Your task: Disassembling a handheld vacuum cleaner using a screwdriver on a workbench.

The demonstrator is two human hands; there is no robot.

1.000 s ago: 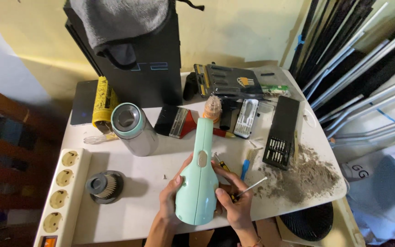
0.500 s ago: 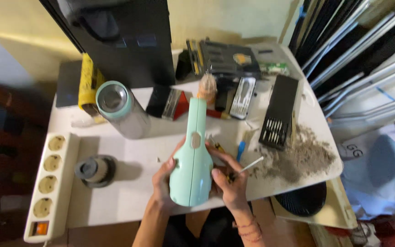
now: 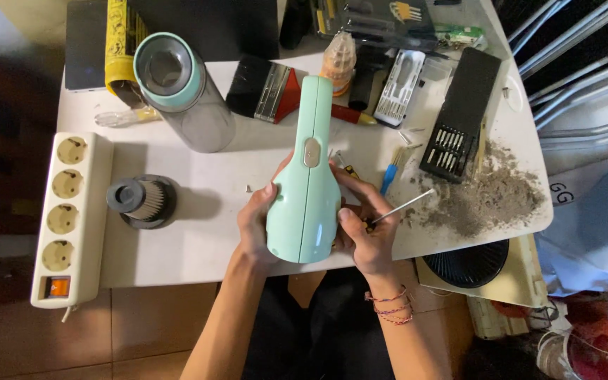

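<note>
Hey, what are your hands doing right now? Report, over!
Left hand grips mint-green vacuum body on its side. Right hand steadies it, also holding thin screwdriver. Dust pile just right; filter left.

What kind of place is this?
Likely a home repair corner: a small white table crowded with a screwdriver bit case, a power strip and a dust pile.

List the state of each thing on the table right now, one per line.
Mint vacuum body: held upright in both hands, dust cup off.
Left hand: gripping the body.
Right hand: gripping the body and a thin screwdriver.
Dust cup: detached, lying on its side.
Filter: removed, standing alone.
Dust pile: spilled on the table.
Bit case: open.
</note>
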